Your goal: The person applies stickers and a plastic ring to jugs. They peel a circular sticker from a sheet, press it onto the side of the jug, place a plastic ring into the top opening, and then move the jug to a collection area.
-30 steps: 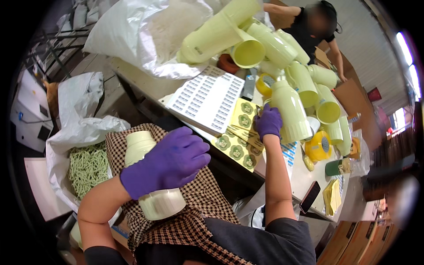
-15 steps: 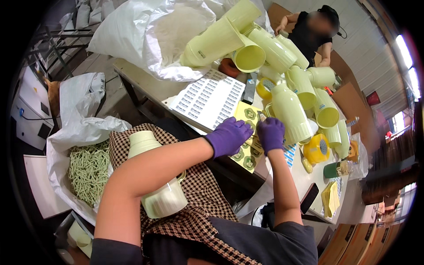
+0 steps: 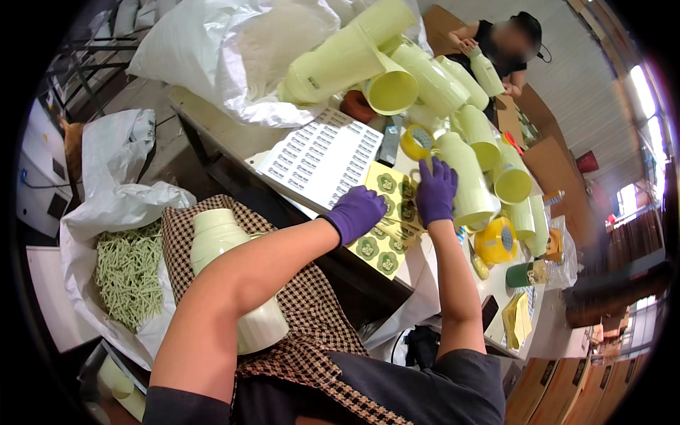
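Yellow sticker sheets (image 3: 386, 212) under both hands (image 3: 397, 202).

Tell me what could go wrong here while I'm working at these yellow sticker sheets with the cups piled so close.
The tall stack of pale cups leans beside your right hand; a nudge might tip it into the other stacks. The container on your lap rests unheld and could roll off. Your left hand presses the sticker sheets near the table edge, so they might slide off.
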`<state>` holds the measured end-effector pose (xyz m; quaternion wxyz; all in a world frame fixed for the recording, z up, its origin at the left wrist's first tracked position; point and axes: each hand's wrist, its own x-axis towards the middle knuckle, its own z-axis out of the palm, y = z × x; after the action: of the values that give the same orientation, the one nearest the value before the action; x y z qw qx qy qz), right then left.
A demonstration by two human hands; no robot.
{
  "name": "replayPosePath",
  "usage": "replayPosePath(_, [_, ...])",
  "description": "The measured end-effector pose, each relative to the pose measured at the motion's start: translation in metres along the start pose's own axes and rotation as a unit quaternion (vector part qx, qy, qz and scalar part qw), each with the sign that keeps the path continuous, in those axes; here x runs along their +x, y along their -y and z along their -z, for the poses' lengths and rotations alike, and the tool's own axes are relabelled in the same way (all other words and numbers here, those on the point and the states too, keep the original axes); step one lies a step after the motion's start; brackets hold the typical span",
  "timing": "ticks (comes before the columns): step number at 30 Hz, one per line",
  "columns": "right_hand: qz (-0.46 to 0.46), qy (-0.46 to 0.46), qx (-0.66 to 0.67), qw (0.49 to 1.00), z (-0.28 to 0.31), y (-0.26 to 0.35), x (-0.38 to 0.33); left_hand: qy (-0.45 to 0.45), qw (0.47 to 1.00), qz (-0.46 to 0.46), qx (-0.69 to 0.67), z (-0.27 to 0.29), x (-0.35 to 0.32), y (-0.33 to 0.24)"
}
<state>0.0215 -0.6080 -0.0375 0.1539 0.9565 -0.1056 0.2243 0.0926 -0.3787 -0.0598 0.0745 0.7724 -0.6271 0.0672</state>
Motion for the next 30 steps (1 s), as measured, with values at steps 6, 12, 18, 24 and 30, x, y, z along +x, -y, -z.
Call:
replayPosePath(6, [-0.009, -0.149, -0.001, 0.989, 0.082, -0.006, -0.014, 0.057, 0.998, -0.007, -0.030, 0.010, 0.001, 0.010])
replayPosePath(12, [-0.130, 0.007, 0.059, 0.990, 0.073, -0.075, -0.075, 0.021, 0.998, 0.006, -0.061, 0.000, 0.003, 0.006])
replayPosePath(18, [-0.156, -0.163, 0.170, 0.959, 0.061, -0.151, -0.045, -0.022, 0.997, 0.004, -0.076, -0.003, -0.005, 0.011])
replayPosePath(24, [-0.309, -0.224, 0.103, 0.919, 0.113, -0.214, 0.018, 0.046, 0.995, 0.014, -0.086, 0.011, 0.001, 0.004])
replayPosePath(30, [0.065, -0.115, 0.220, 0.967, 0.081, -0.091, 0.048, 0.057, 0.995, 0.004, -0.084, 0.020, 0.000, 0.014])
